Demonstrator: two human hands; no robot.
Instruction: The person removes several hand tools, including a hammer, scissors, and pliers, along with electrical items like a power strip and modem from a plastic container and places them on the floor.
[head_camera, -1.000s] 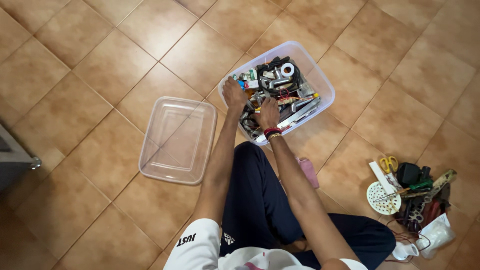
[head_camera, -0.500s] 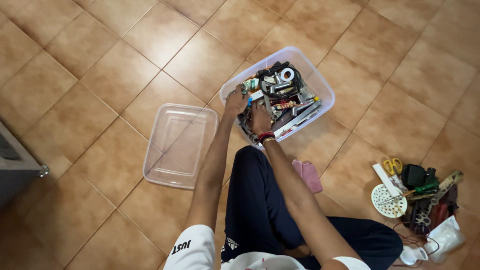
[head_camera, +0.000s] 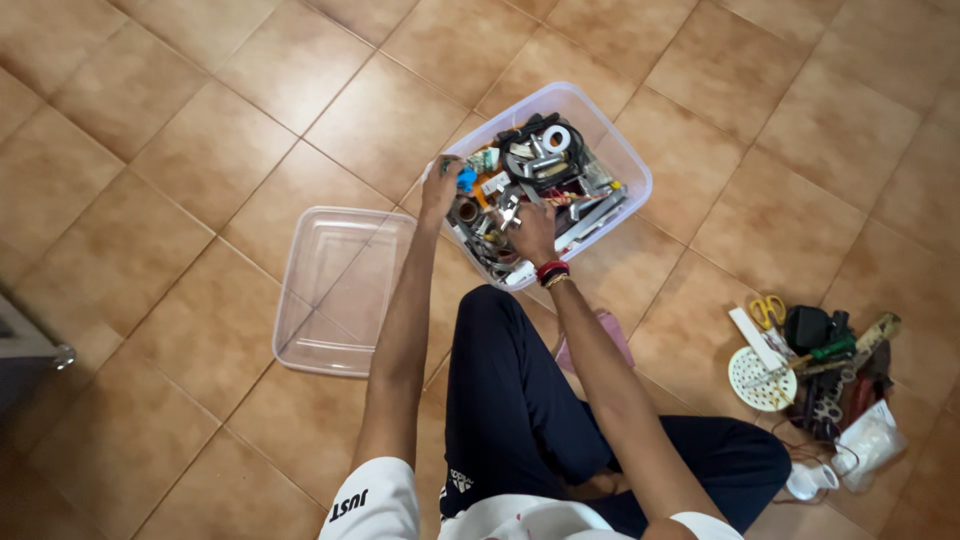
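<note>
Plastic bin (head_camera: 628, 165) of hardware: left hand (head_camera: 441, 187) grip closed on blue piece (head_camera: 466, 179) at its rim, right hand (head_camera: 534, 232) grip unclear

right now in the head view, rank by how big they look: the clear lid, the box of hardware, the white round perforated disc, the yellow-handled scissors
1. Clear lid and box of hardware: alike in footprint, too close to rank.
2. White round perforated disc.
3. Yellow-handled scissors, smallest.
</note>
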